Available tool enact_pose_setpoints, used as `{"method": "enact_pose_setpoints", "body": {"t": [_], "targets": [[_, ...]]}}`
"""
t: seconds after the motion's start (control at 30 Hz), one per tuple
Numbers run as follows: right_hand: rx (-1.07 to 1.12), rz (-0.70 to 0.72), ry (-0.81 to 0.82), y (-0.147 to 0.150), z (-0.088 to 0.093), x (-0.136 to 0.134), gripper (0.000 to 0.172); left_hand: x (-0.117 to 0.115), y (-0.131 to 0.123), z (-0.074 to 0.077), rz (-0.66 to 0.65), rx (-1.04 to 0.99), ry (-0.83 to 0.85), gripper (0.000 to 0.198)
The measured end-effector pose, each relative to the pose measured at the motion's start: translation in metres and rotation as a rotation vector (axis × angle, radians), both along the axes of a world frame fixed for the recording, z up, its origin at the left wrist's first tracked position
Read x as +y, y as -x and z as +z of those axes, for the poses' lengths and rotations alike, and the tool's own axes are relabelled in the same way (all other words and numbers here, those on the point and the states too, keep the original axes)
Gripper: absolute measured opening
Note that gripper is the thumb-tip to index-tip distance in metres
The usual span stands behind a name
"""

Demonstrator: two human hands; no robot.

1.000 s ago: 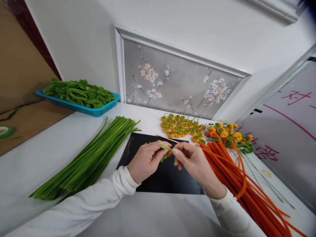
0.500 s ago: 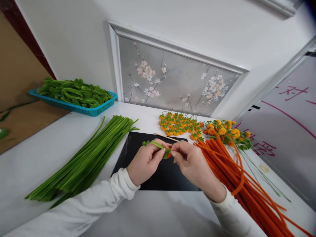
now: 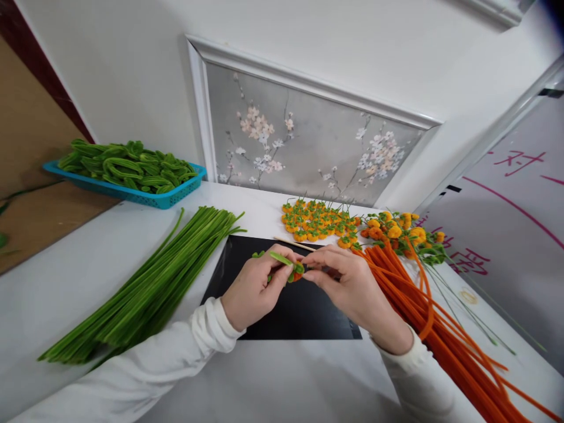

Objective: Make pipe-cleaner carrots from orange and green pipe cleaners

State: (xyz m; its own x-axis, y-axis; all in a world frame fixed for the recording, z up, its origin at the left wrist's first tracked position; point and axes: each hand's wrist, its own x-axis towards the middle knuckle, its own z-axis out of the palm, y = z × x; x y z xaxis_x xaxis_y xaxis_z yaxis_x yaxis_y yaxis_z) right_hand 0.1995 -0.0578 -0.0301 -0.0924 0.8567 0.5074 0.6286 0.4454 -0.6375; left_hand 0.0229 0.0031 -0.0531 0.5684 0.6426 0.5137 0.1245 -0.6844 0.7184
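Note:
Pinched in my left hand [image 3: 253, 289] is a small orange chenille-stem flower [image 3: 298, 275] with green leafy loops. A pale green strip [image 3: 281, 258] sticks up past the left thumb. My right hand [image 3: 343, 282] meets the flower's right edge with thumb and forefinger, a small gap showing between them. The fingers hide part of the flower. Both hands are above a black mat [image 3: 291, 317]. Behind them a thin wooden stick [image 3: 293, 242] lies across the mat's far edge.
Green chenille stems [image 3: 150, 282] lie left, orange ones [image 3: 423, 311] right. A blue basket [image 3: 165, 200] holds green looped pieces. Small orange-and-green flowers [image 3: 317, 220] stand in rows at the back, beside a bunch of stemmed flowers [image 3: 396, 232]. Wall and whiteboard [image 3: 524, 194] bound the table.
My right thumb and forefinger have spread from a tighter pinch beside the flower. My left hand keeps its hold. The whole view has shifted slightly.

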Motion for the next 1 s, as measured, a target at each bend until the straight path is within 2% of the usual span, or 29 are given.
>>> {"method": "enact_pose_setpoints", "body": {"t": [0.1, 0.2, 0.43, 0.57, 0.77, 0.87, 1.0], "targets": [[-0.006, -0.008, -0.041, 0.003, 0.000, 0.000, 0.008, -0.001, 0.000, 0.002, -0.012, 0.010, -0.024, 0.015], [-0.051, 0.008, -0.074, 0.005, -0.002, 0.000, 0.012, -0.002, 0.000, 0.001, -0.021, 0.007, -0.039, 0.016], [-0.148, 0.060, -0.089, 0.001, -0.009, 0.000, 0.018, -0.001, -0.001, -0.001, -0.055, 0.012, 0.064, 0.017], [-0.156, 0.063, -0.081, 0.001, -0.008, 0.001, 0.017, 0.000, -0.001, 0.000, -0.065, 0.016, 0.053, 0.016], [-0.087, 0.002, -0.084, -0.008, 0.002, 0.002, 0.017, 0.003, 0.000, 0.003, -0.060, -0.019, 0.091, 0.017], [0.017, -0.037, 0.008, -0.012, 0.000, 0.003, 0.017, 0.003, 0.000, 0.002, -0.100, -0.069, 0.167, 0.019], [0.189, 0.017, 0.098, -0.009, -0.006, 0.004, 0.015, 0.002, 0.001, -0.002, -0.171, -0.145, 0.202, 0.022]]}}
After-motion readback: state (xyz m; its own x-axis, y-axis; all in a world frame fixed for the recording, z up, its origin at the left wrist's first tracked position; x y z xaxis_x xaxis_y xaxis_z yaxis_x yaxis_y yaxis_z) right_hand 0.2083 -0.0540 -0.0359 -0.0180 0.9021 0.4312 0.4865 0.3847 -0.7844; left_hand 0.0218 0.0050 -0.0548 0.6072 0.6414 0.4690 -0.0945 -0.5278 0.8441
